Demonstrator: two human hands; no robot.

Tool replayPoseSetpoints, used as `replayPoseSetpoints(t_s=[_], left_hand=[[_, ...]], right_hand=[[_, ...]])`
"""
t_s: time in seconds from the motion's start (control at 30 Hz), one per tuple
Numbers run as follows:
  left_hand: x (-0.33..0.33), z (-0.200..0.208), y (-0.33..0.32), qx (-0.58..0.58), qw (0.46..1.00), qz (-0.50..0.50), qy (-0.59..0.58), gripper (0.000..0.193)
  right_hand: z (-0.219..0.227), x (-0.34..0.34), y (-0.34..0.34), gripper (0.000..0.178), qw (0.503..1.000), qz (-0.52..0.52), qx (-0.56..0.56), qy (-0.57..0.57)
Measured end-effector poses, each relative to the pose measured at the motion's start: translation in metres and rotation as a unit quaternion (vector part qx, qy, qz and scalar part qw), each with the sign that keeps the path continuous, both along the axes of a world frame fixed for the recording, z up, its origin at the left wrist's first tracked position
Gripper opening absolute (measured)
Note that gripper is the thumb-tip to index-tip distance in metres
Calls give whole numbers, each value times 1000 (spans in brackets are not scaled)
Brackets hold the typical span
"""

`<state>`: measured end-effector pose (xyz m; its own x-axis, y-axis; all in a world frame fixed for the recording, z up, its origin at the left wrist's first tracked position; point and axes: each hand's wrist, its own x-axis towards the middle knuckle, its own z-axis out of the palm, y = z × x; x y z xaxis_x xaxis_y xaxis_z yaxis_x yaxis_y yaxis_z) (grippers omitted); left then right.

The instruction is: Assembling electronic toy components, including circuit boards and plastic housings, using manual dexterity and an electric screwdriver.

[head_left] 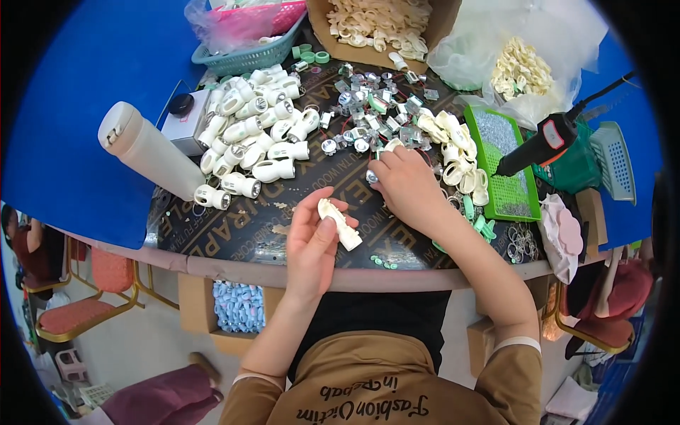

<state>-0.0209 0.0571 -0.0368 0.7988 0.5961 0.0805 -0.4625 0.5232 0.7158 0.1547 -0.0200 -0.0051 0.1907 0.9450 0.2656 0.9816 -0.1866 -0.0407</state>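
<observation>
My left hand (316, 241) holds a cream plastic flashlight shell half (339, 224) between thumb and fingers, its hollow inside partly showing. Farther right, my right hand (405, 185) is bent over the near edge of a heap of small LED lamp units (379, 106) with clear parts and red wires. A silver-rimmed LED lamp unit (371, 176) shows at its fingertips, pinched there and partly hidden. Just beyond those fingers lies a cream piece (394, 144). Cream shell halves (460, 152) are piled to the right, and assembled white mini flashlights (258, 120) to the left.
A white bottle (150, 152) stands at left by a white box (185, 122). Behind are a blue basket (248, 58) and a carton of shells (322, 28). At right are a green tray (504, 207), a black corded electric screwdriver (542, 145), and metal rings (522, 243) near the edge.
</observation>
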Motion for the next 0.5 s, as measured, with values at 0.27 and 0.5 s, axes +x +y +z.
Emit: replayPoseSetpoints(t_s=[0.27,0.5], left_hand=[[-4,1,2,-7,1000,-2,3,39],[-3,2,0,-5,1000,-7,11,39]], right_hand=[[24,21,4,18,992,6,78,99],[13,75,61,34,978,-79,145,126]])
